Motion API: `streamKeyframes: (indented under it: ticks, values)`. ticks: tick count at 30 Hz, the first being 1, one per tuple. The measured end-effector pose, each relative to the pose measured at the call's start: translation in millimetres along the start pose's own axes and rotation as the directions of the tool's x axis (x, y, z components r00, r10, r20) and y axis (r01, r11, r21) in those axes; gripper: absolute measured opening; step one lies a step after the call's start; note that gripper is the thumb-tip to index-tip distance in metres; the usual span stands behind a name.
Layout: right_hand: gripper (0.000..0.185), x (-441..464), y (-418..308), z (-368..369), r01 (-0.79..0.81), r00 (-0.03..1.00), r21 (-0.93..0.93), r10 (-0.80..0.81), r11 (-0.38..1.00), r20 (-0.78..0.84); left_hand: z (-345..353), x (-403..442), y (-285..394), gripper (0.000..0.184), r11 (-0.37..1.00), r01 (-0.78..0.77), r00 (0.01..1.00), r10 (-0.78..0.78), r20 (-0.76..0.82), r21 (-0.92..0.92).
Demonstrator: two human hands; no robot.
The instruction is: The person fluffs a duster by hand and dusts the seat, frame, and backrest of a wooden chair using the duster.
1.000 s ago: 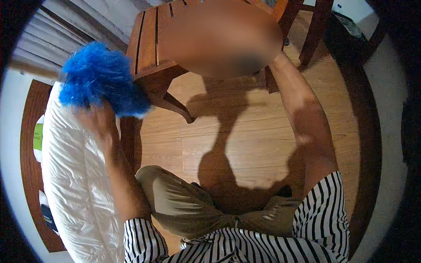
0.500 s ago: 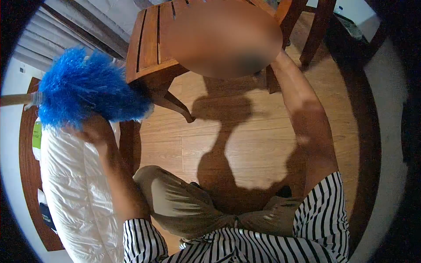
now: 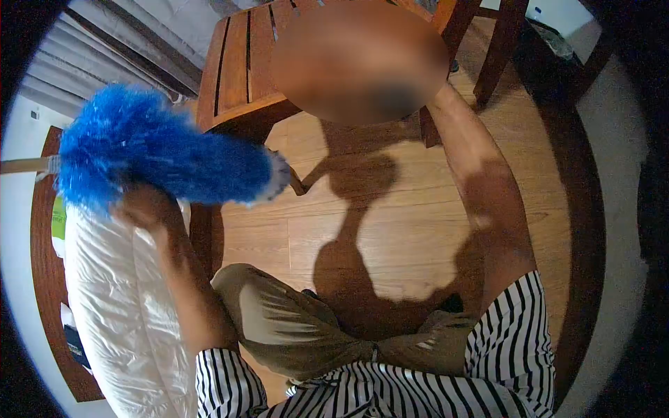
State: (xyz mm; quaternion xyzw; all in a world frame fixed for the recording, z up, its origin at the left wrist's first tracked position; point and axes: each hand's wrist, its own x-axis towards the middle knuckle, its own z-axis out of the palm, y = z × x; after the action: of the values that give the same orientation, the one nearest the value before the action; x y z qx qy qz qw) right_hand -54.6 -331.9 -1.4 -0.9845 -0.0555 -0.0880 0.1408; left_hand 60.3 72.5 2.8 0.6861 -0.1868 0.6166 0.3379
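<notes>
A fluffy blue duster [image 3: 167,157] with a pale tip lies sideways in the air at the left, above the white quilt [image 3: 118,292]. Its light wooden handle [image 3: 24,166] points to the left edge. My left hand [image 3: 145,207] is closed on the duster from below, its fingers partly sunk in the blue fibres. My right arm reaches up to the slatted wooden chair [image 3: 233,63]; a blurred oval covers my right hand and part of the seat, so its fingers and anything in them are hidden.
Wooden furniture legs [image 3: 498,59] stand at the upper right. Striped grey curtains [image 3: 132,42] hang at the upper left. Wooden flooring [image 3: 258,233] with shadows lies between my knees and the chair. A dark wooden board [image 3: 49,279] runs beyond the quilt.
The duster has swung from a steep slant to nearly level, its handle now to the left and its pale tip further right. My left hand has shifted slightly left and down.
</notes>
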Motion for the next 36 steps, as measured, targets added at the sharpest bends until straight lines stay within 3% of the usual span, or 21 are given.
streamKeyframes:
  ticks: [2, 4, 7, 8, 10, 13, 15, 16, 19, 22, 25, 27, 29, 31, 36]
  values:
    - [0.075, -3, 0, 0, 0.012, 0.999, -0.021, -0.013, 1.000, -0.031, -4, 4, 29, 0.024, 0.971, 0.163, 0.974, -0.130, 0.185, -0.173]
    - [0.072, -7, -2, -2, 0.039, 0.998, -0.052, -0.042, 0.998, -0.057, -5, 20, 80, 0.019, 0.675, 0.533, 0.834, -0.322, 0.447, -0.509]
    - [0.065, -2, -8, 8, 0.087, 0.992, 0.169, -0.069, 0.982, -0.106, 2, 8, 92, 0.028, 0.764, 0.611, 0.699, -0.400, 0.594, -0.205]
    - [0.065, 0, -14, 10, 0.148, 0.988, 0.284, -0.129, 0.947, -0.085, 8, -4, 103, 0.028, 0.583, 0.726, 0.664, -0.454, 0.595, -0.364]
    - [0.066, 3, -41, 12, 0.249, 0.966, 0.504, -0.252, 0.827, -0.062, 13, -20, 116, 0.017, 0.403, 0.811, 0.581, -0.470, 0.665, -0.423]
    - [0.056, -6, -88, 10, 0.335, 0.935, 0.300, -0.276, 0.893, -0.222, 12, -20, 118, 0.017, 0.648, 0.700, 0.613, -0.328, 0.719, -0.301]
    - [0.045, 0, -99, 21, 0.426, 0.848, 0.254, -0.285, 0.868, -0.448, 15, -16, 137, 0.019, 0.755, 0.622, 0.600, -0.293, 0.744, -0.205]
    - [0.033, 1, -101, 22, 0.341, 0.852, 0.218, -0.202, 0.914, -0.483, 15, -11, 145, 0.027, 0.654, 0.689, 0.588, -0.252, 0.769, -0.313]
    - [0.030, 10, -96, 20, 0.257, 0.878, 0.323, -0.081, 0.911, -0.471, 21, -1, 160, 0.046, 0.324, 0.808, 0.567, -0.203, 0.798, -0.492]
    - [0.028, 5, -88, 15, 0.049, 0.869, 0.411, 0.164, 0.910, -0.467, 17, -5, 168, 0.056, 0.545, 0.681, 0.627, -0.088, 0.774, -0.490]
    - [0.028, -5, -64, -1, -0.056, 0.852, 0.245, 0.174, 0.968, -0.495, 9, -5, 166, 0.055, 0.621, 0.670, 0.560, -0.065, 0.826, -0.406]
    - [0.029, -15, -40, -20, -0.116, 0.905, 0.064, 0.132, 0.991, -0.404, 7, -6, 165, 0.051, 0.593, 0.685, 0.564, -0.065, 0.823, -0.423]
    - [0.027, -22, -16, -32, -0.221, 0.890, -0.037, 0.186, 0.975, -0.417, 4, -6, 162, 0.048, 0.590, 0.693, 0.550, -0.060, 0.833, -0.415]
    - [0.013, -20, 31, -11, -0.287, 0.704, -0.078, 0.154, 0.955, -0.694, 4, -7, 157, 0.044, 0.581, 0.710, 0.541, -0.089, 0.836, -0.397]
    - [0.024, -23, 42, -18, -0.386, 0.775, -0.155, 0.228, 0.910, -0.589, 7, -10, 145, 0.037, 0.588, 0.701, 0.563, -0.109, 0.819, -0.404]
